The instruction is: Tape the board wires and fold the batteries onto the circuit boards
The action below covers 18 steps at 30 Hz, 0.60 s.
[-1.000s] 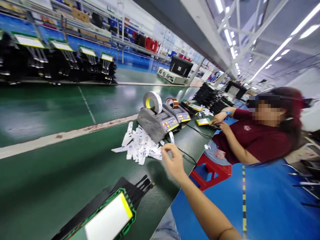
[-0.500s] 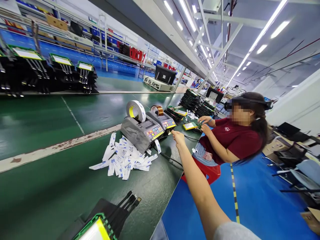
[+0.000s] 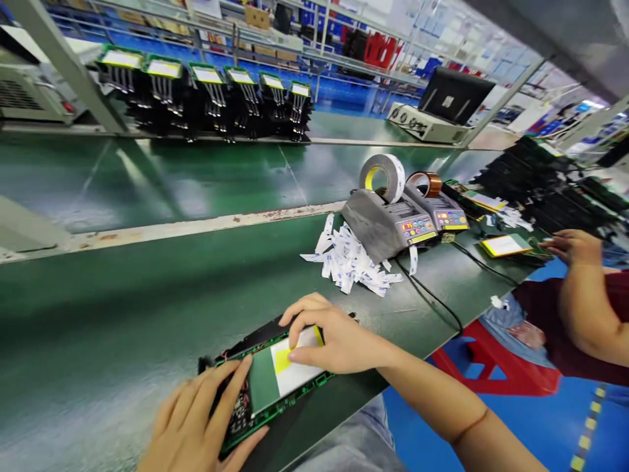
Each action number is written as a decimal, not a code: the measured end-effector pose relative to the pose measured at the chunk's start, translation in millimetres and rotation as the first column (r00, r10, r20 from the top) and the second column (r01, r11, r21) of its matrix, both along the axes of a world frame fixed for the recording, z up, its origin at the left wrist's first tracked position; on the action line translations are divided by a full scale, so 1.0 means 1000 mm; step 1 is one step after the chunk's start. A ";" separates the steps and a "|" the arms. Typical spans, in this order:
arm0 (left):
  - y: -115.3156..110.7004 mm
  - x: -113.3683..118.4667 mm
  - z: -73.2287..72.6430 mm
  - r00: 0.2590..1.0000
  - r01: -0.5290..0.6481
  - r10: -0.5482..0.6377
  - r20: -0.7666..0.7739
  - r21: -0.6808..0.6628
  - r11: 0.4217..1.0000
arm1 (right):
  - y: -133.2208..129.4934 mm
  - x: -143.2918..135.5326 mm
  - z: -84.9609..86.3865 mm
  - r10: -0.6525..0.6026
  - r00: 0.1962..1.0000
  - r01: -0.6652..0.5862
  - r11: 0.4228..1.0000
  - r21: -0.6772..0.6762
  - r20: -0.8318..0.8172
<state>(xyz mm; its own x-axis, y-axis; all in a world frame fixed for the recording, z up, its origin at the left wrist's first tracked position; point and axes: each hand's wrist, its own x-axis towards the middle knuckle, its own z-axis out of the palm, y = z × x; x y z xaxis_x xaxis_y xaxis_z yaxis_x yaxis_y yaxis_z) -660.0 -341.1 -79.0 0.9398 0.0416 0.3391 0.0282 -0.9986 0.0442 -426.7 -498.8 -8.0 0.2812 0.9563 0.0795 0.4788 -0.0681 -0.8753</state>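
- The right hand lies flat across the far end of a green-framed circuit board, its fingertips pressing a yellow strip onto the white panel in the board's middle; the grip is unclenched, pressing rather than grasping.
- The left hand rests open on the near end of the board, fingers spread to pin it to the worktop; it grasps nothing.
- The board sits at the worktop's near edge, directly in front of the person.
- Judged from this, the step in hand is smoothing the yellow strip down; the next move calls for even fingertip pressure along the strip while the left hand keeps the board from sliding.
- Beyond the board to the right lies a heap of white backing slips, touching a grey tape dispenser with a white roll on top.
- Further right of the board, a co-worker's hand hovers near a second yellow-faced panel.
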 end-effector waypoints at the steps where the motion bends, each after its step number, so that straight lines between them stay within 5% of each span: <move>1: -0.001 0.002 0.005 1.000 0.008 -0.008 0.006 0.019 1.000 | 0.009 -0.007 -0.001 0.035 0.999 -0.035 0.999 -0.028 0.009; 6: -0.005 0.009 0.019 0.996 0.032 -0.032 0.083 0.008 0.999 | 0.027 -0.017 -0.008 0.024 0.998 -0.017 0.994 -0.108 0.061; 18: 0.011 0.005 0.018 0.991 0.136 -0.137 0.011 0.047 0.990 | 0.029 -0.023 -0.024 -0.034 0.975 0.053 0.995 -0.084 0.218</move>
<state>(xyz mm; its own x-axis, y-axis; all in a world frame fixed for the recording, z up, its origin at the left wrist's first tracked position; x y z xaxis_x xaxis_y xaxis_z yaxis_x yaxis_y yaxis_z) -655.0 -329.7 -61.3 0.9306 -0.1026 0.3514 -0.1086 -0.9941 -0.0027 -449.6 -469.4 -31.6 0.3082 0.9496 0.0579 0.6508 -0.1660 -0.7409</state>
